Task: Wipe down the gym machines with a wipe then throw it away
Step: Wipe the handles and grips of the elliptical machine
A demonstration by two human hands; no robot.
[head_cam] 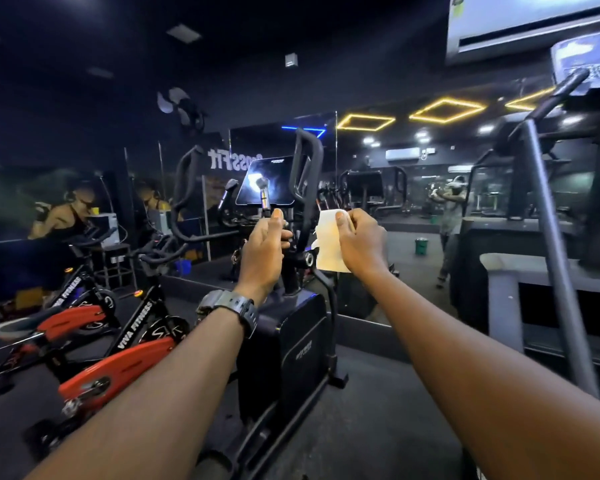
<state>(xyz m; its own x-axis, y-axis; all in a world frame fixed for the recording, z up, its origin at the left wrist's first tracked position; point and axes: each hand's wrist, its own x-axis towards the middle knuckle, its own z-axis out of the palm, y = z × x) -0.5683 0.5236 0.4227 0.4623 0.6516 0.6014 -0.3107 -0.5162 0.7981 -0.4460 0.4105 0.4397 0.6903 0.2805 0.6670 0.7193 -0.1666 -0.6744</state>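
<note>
Person, two bare forearms, no sleeves; black digital wristwatch (234, 306) with ridged resin strap on left wrist.

right hand (361, 242) hides part of the wipe (328, 244); mirrored person (452, 209) blurred.

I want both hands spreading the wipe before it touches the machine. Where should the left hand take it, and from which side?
Pinch the wipe's free left edge, coming from the left. The right hand grips its right side, so the sheet hangs flat toward the left hand.
</note>
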